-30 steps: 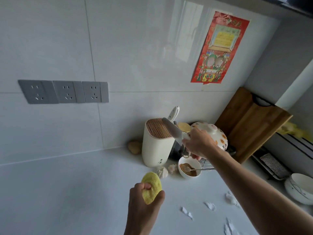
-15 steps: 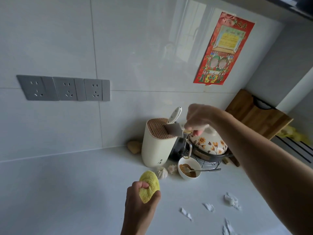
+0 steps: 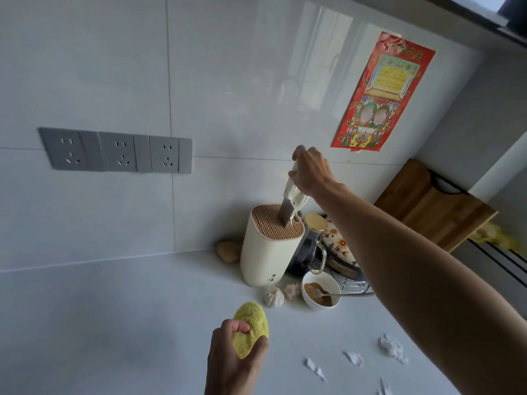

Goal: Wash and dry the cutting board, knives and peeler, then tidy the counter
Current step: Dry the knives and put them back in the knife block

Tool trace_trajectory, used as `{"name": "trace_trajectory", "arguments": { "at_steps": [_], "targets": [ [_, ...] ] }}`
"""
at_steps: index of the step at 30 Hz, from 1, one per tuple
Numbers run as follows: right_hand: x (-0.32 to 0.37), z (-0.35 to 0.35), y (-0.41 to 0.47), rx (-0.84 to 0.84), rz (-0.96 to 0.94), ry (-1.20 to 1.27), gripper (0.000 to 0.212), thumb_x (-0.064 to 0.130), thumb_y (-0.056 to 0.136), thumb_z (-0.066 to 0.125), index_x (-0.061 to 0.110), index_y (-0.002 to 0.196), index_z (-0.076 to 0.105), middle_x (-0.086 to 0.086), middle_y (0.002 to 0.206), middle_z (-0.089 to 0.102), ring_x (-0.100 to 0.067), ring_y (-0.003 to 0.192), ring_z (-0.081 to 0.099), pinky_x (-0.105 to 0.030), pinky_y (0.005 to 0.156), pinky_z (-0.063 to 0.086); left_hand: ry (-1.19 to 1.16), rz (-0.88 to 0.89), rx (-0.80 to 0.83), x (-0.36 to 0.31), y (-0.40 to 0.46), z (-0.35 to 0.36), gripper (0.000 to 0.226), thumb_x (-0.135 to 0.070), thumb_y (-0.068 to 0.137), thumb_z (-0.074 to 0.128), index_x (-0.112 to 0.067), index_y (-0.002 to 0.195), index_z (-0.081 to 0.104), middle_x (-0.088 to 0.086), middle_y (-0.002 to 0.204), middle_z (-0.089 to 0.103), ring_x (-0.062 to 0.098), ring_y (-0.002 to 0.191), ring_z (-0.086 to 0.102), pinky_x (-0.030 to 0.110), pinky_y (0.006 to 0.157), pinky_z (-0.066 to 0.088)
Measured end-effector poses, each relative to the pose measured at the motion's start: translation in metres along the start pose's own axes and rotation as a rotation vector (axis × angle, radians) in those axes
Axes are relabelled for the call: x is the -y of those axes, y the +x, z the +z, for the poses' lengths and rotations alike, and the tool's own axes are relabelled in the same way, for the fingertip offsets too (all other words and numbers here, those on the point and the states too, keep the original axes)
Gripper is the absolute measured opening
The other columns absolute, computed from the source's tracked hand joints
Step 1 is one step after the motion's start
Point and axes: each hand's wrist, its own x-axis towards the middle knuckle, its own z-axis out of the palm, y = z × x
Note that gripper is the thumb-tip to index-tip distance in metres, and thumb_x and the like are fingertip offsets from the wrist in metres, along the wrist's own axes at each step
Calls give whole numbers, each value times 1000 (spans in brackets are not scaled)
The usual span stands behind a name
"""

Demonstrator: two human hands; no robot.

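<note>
My right hand (image 3: pixel 310 172) grips the white handle of a knife (image 3: pixel 288 203), held upright with its blade tip sunk into the slotted top of the cream knife block (image 3: pixel 268 252). A second white handle leans in the block just beside it. My left hand (image 3: pixel 233 357) holds a yellow sponge (image 3: pixel 252 327) low over the white counter (image 3: pixel 114 323). The wooden cutting board (image 3: pixel 433 206) leans against the wall at the right.
Beside the block stand a dark glass jar with a gold lid (image 3: pixel 313 238), a flowered pot (image 3: pixel 339 249), a small bowl with a spoon (image 3: pixel 320 295) and garlic bulbs (image 3: pixel 275 296). Torn white scraps (image 3: pixel 393 349) lie on the counter. Grey sockets (image 3: pixel 119 153) are on the wall.
My right hand rose and turned the knife from slanted to upright, and its blade has gone down into the block. The left hand with the sponge stayed nearly still.
</note>
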Motion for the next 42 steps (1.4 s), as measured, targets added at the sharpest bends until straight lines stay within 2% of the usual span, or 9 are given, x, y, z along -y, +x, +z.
{"name": "trace_trajectory", "arguments": {
  "at_steps": [7, 13, 16, 19, 22, 27, 33, 37, 42],
  "targets": [
    [-18, 21, -12, 58, -138, -372, 48, 54, 89, 68, 15, 117, 66, -6, 101, 70, -25, 106, 55, -38, 85, 46, 18, -6, 0, -6, 0, 12, 29, -21, 75, 83, -24, 94, 62, -3, 101, 58, 9, 99, 56, 24, 78, 39],
    [-29, 24, -45, 183, -193, -131, 69, 52, 101, 49, 26, 160, 23, -3, 167, 21, -29, 152, 18, -56, 117, 19, 26, -6, 35, -16, 1, 22, 30, -18, 76, 81, -29, 94, 59, -8, 106, 58, 9, 100, 56, 23, 77, 39],
    [-43, 4, -93, -51, -217, 60, 48, 33, 102, 55, 23, 148, 47, -3, 159, 40, -23, 145, 34, -48, 114, 27, -23, -1, 103, -22, -5, 31, 35, -19, 75, 80, -32, 98, 56, -6, 105, 64, 14, 98, 62, 29, 77, 52],
    [-77, -3, -180, -92, -134, 275, 20, 22, 100, 57, 20, 115, 71, 4, 120, 70, -12, 108, 62, -30, 89, 48, -208, -62, 252, -35, -22, 57, 43, -33, 68, 77, -34, 109, 61, -5, 97, 74, 22, 87, 72, 43, 66, 61],
    [-123, -1, -284, 110, 192, 493, 21, 37, 101, 56, 26, 111, 72, 9, 109, 73, -9, 96, 67, -28, 81, 53, -380, -117, 471, -35, -49, 100, 29, -33, 87, 68, -29, 116, 70, 8, 108, 76, 33, 99, 73, 46, 73, 59],
    [-193, 1, -458, 175, 666, 1029, 40, 74, 89, 49, 59, 126, 56, 25, 108, 71, 6, 93, 68, -25, 84, 57, -232, -29, 793, -24, -131, 194, 18, -32, 103, 56, -34, 115, 70, 2, 113, 76, 20, 104, 73, 34, 76, 60],
    [-290, -14, -659, -411, 1253, 1427, 28, 51, 97, 60, 31, 115, 71, -6, 110, 77, -27, 101, 74, -45, 85, 61, 235, 16, 1434, 9, -294, 328, 47, -14, 83, 61, -27, 128, 67, -8, 119, 74, 11, 113, 69, 33, 94, 57],
    [-355, -28, -768, -641, 1506, 1325, 21, 23, 101, 60, 12, 115, 71, -10, 93, 76, -27, 77, 71, -41, 66, 62, 563, 152, 1354, 46, -364, 406, 29, -6, 86, 61, -24, 103, 77, -5, 102, 76, 13, 101, 70, 28, 87, 59],
    [-400, -40, -835, -683, 1577, 1251, 15, 21, 101, 60, 20, 109, 73, -9, 95, 78, -28, 81, 75, -41, 67, 63, 1044, 366, 1316, 119, -410, 495, 22, -15, 95, 60, -10, 109, 77, 10, 114, 74, 25, 111, 67, 30, 97, 52]
  ]
}}
